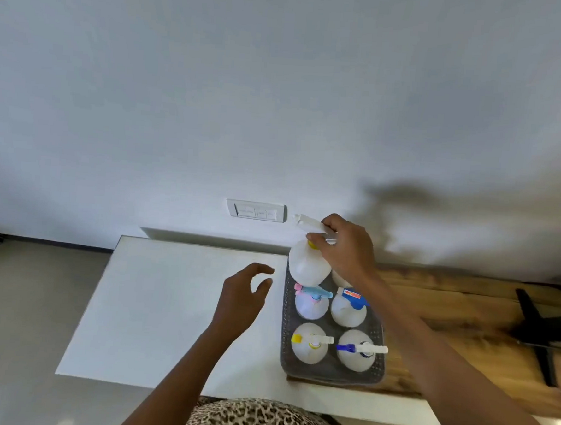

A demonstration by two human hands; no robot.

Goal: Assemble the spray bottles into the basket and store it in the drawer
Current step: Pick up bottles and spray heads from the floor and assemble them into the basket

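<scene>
**Last bottle going into the far corner**

The right hand (346, 249) grips a white bottle (308, 266) by its spray head, fingers wrapped around the neck and trigger, so the body hangs straight down and can drop upright into a gap. The nozzle points toward 10 o'clock, away from the palm. The bottle's base sits at or just above the far left corner of the basket (330, 371); whether it is already seated cannot be told.

The left hand (244, 295) holds nothing, its fingers loosely curled and spread. It hovers over the white tabletop (155, 303), just beside the basket's left wall at about 9 o'clock from it, likely ready to steady it.

The grey basket stands partly on a wooden board (463, 322). Four bottles already stand upright in it in two rows, packed closely: one with a pink and blue head (312, 294), one with a blue head (351, 302), one with a yellow nozzle (310, 342) and one with a blue nozzle (361, 348). A further white shape shows at the far right corner under the right hand, mostly hidden.

A switch plate (255, 210) is on the wall at 12 o'clock. No drawer is in view.
</scene>
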